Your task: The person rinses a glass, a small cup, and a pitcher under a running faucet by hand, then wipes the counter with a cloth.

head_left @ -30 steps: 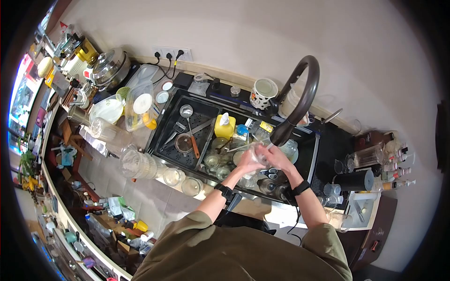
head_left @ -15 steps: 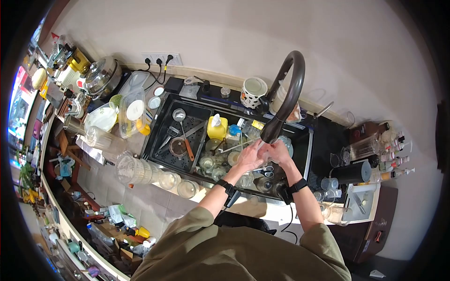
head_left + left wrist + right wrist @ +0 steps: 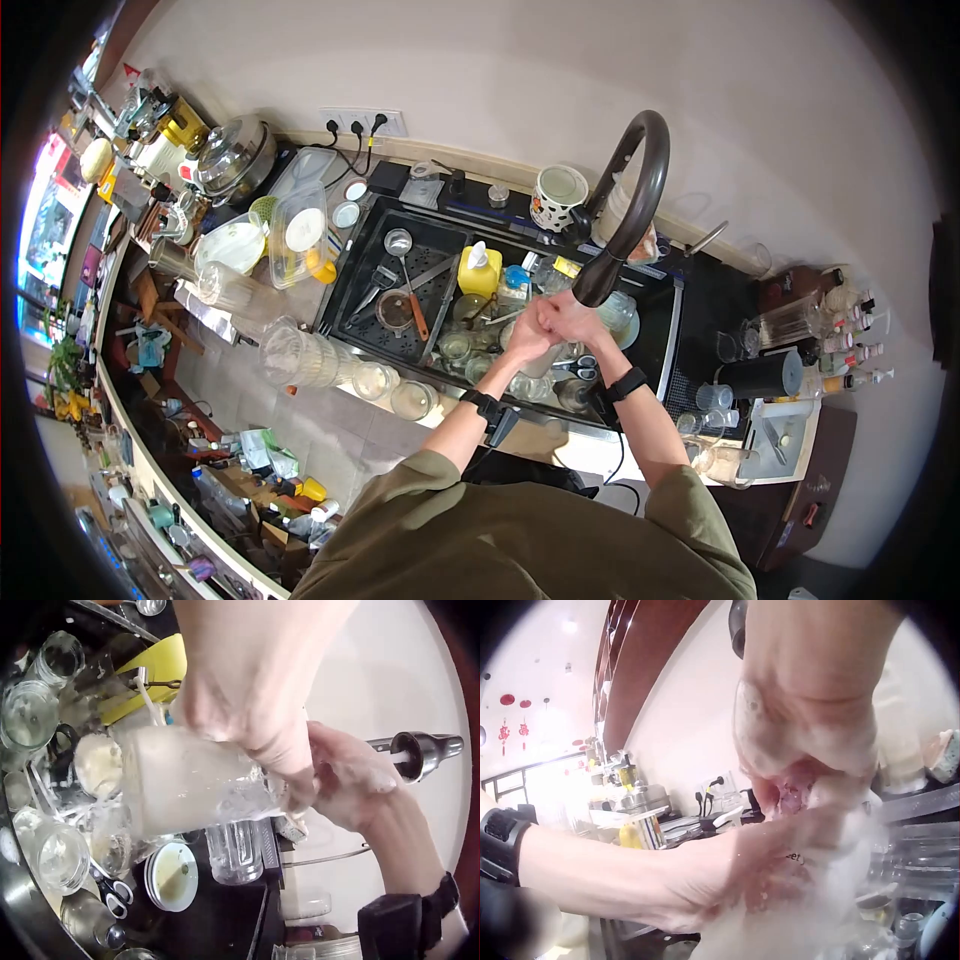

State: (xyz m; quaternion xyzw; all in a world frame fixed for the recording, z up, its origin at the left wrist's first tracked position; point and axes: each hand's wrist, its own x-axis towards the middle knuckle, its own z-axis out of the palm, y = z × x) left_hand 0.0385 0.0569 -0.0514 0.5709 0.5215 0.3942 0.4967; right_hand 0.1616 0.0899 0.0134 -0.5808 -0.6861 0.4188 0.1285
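Black sink beneath the jar; hands together, left clamping its end, right's grip unclear.

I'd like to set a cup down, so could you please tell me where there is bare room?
The black counter between the sink's right rim and the brown bottle looks bare. Glass jars crowd the sink's middle.

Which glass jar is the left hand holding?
The big cloudy jar: it's tipped sideways against the left hand, while the other jars sit lower down.
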